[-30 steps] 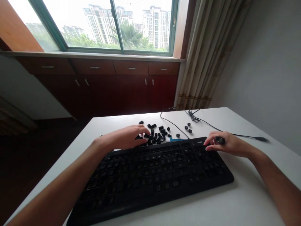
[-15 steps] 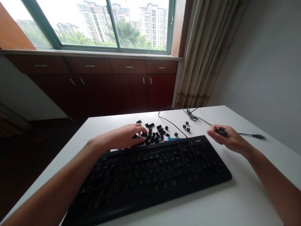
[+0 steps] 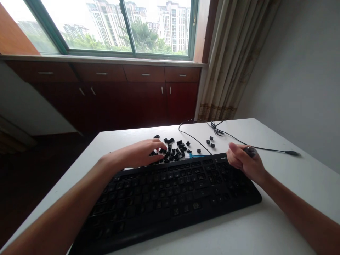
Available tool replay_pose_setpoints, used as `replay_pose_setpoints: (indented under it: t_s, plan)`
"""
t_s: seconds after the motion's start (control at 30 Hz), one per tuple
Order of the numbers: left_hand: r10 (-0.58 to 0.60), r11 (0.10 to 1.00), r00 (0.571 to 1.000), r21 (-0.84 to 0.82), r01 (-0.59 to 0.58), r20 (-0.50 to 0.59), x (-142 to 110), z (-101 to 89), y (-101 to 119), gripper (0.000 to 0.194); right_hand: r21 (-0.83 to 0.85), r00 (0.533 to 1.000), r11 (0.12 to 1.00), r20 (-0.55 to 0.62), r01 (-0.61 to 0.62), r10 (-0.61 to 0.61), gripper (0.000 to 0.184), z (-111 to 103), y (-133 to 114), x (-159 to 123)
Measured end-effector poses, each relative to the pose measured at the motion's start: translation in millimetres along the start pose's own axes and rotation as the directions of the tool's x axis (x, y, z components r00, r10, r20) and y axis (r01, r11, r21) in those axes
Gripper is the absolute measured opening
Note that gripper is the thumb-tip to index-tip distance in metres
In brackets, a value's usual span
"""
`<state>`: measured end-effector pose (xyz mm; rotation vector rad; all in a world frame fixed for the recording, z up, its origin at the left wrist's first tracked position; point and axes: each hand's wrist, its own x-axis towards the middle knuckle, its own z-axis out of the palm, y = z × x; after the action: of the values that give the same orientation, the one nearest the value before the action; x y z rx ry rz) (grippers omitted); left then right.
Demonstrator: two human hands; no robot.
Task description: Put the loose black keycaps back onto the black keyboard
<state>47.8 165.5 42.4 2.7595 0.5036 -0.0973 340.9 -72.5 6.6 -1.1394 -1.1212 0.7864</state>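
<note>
A black keyboard (image 3: pixel 170 202) lies across the table under my forearms, with several of its key places bare. My left hand (image 3: pixel 140 153) rests just past its far left edge, thumb and fingers apart, beside a pile of loose black keycaps (image 3: pixel 174 153). My right hand (image 3: pixel 245 161) is closed above the number pad at the keyboard's right end. Out of the top of that fist sticks the end of a dark, glossy, rounded thing (image 3: pixel 250 151); the rest of it is hidden by my fingers.
A small blue brush (image 3: pixel 195 156) lies against the keyboard's far edge. A few separate keycaps (image 3: pixel 212 145) sit to its right. The bundled black cable (image 3: pixel 217 130) runs along the back of the white table (image 3: pixel 281 212), its end at the right.
My right hand has moved left and in over the keyboard's right end, turning as it went, with the dark thing still in it. My left hand has barely moved.
</note>
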Motion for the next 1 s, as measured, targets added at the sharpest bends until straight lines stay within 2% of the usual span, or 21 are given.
replay_pose_setpoints:
  t_s: [0.1,0.2,0.3,0.43,0.63,0.87,1.0]
  plan:
    - [0.009,1.000,1.000,-0.002,-0.009,-0.004,0,0.4,-1,0.040,-0.017,0.999,1.000,-0.045,0.023,-0.024,0.056,0,0,2]
    - [0.010,1.000,1.000,-0.007,-0.010,-0.013,0,0.2,0,0.040,-0.085,0.997,0.996,-0.068,-0.031,0.025,0.057,0,-2,2]
    - [0.015,1.000,1.000,-0.018,-0.015,-0.019,0,-0.5,1,0.040,-0.055,0.990,0.998,-0.137,-0.044,0.036,0.058,0,-2,1]
    - [0.025,1.000,0.999,-0.015,-0.026,-0.040,1,0.0,0,0.038,-0.081,0.987,0.994,-0.151,-0.067,0.054,0.057,-2,-3,0]
    - [0.031,1.000,0.997,-0.006,-0.031,-0.070,1,1.9,-1,0.037,0.043,0.974,0.999,-0.225,-0.032,0.041,0.053,-6,-5,1]
    - [0.062,0.998,0.995,0.038,-0.059,-0.076,7,8.9,2,0.034,0.015,0.958,0.999,-0.283,-0.036,0.038,0.053,-5,-3,2]
    - [0.072,0.995,0.993,0.077,-0.065,-0.097,10,12.3,3,0.030,0.062,0.923,0.998,-0.383,0.009,0.016,0.053,-11,-6,7]
